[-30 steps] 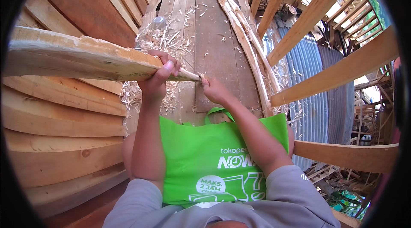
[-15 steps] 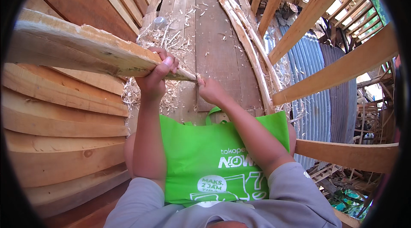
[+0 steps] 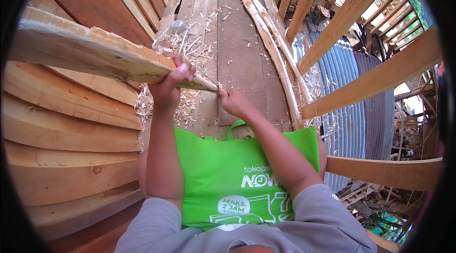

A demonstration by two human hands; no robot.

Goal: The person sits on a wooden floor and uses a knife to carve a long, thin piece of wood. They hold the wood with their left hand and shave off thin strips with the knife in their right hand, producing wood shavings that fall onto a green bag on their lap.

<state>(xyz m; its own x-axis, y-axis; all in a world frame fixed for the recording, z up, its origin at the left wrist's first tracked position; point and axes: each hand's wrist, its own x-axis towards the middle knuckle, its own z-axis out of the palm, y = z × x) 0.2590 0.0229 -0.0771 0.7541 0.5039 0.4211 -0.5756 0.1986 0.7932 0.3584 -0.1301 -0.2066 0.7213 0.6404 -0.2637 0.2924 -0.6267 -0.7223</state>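
The fingers of your left hand [image 3: 166, 84] wrap the board [image 3: 90, 52], which stretches out leftward. Your right hand [image 3: 236, 103] is curled closed at its tip; what it pinches, I cannot tell.

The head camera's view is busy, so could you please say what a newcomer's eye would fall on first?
Probably the bright green bag across the person's lap, at lower centre. Next comes the rough-edged wooden board slanting in from the left, with the left hand around it and the right hand at its right end. Pale wood shavings show on the plank floor above and below the board in the picture.
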